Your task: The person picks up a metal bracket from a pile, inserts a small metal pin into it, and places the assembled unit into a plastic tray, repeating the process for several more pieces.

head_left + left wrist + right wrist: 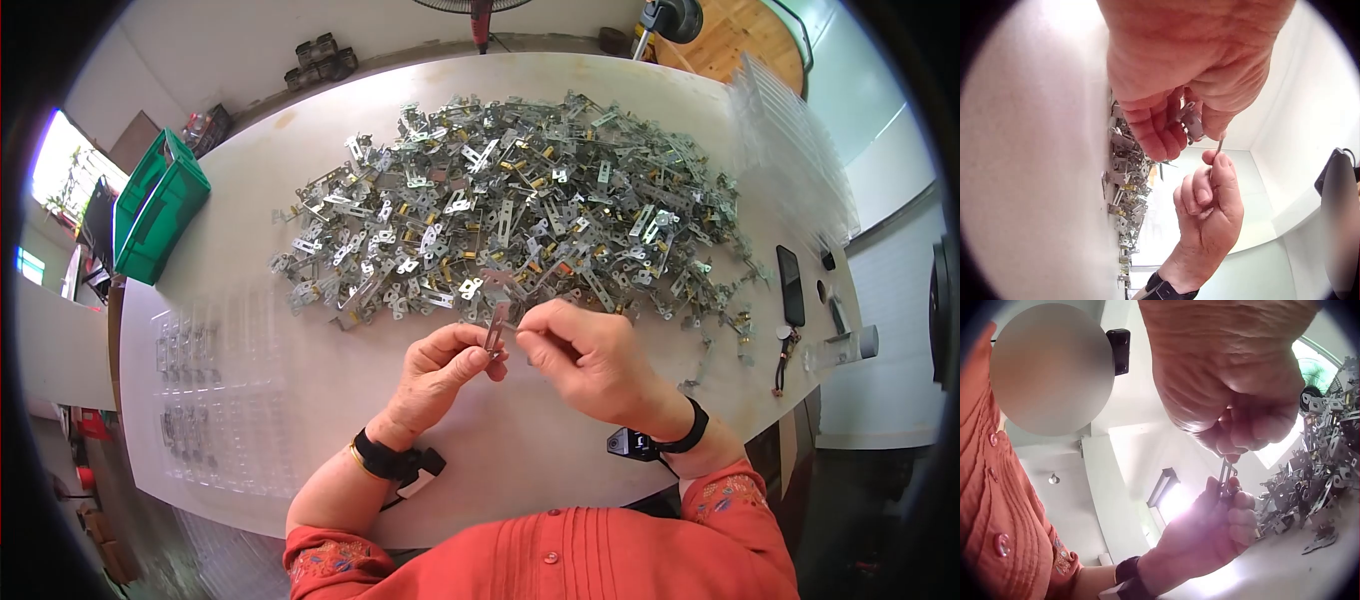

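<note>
A: What lay across the workroom scene?

B: A pale desk [320, 385] bore a broad heap of metal parts [520, 200] at its middle and far side. Stacked clear sheets [795, 150] stood at far right; clear trays [256, 405], some compartments filled, lay at left, nearer than a green crate [178, 228].

A: And the hands?

B: At the near side, the left hand [440, 370] pinched a slotted metal bracket [494, 328] by its lower end, thumb against fingers, above the desk just short of the heap. The right hand [580, 350], beside it, pinched a thin metal strip [1220, 147] between thumb and forefinger; whether that belonged to the same bracket, one could not tell.

A: How was such a bracket likely to handle?

B: It looked light and stiff, hardly fragile, though its smooth flat faces might have slipped and its edges perhaps been sharp. The broad faces near one end seemed the best hold, leaving the slot free.
</note>
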A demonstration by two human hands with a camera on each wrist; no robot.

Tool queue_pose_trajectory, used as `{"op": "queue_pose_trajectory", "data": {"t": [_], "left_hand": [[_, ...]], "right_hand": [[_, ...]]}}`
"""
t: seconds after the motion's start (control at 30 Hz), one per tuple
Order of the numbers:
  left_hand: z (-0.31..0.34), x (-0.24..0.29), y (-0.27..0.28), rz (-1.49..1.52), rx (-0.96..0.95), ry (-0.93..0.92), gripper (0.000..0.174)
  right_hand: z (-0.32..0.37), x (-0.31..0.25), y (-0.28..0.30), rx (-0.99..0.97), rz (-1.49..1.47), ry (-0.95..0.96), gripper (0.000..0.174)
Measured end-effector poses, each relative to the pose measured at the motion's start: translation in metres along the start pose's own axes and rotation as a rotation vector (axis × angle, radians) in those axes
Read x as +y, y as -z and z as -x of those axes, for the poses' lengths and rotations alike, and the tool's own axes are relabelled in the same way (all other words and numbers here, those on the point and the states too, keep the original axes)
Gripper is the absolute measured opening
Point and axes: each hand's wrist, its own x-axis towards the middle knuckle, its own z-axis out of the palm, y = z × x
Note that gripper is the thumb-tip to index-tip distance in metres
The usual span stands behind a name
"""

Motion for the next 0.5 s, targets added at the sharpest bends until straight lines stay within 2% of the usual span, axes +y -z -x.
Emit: {"op": "queue_pose_trajectory", "data": {"t": [0.07, 0.1, 0.33, 0.5], "left_hand": [[-0.001, -0.002, 0.001, 0.015, 0.006, -0.010, 0.021], [-0.001, -0.002, 0.002, 0.029, 0.013, -0.020, 0.020], [0.000, -0.003, 0.004, -0.032, 0.024, -0.011, 0.017], [0.001, 0.003, -0.003, -0.103, 0.063, 0.036, 0.021]], "right_hand": [[0.000, -0.007, 0.002, -0.149, 0.088, -0.061, 0.006], [0.000, -0.005, 0.000, -0.163, 0.100, -0.070, 0.008], [0.002, -0.003, -0.005, -0.157, 0.158, -0.071, 0.009], [0.007, 0.010, -0.015, -0.203, 0.105, 0.017, 0.009]]}}
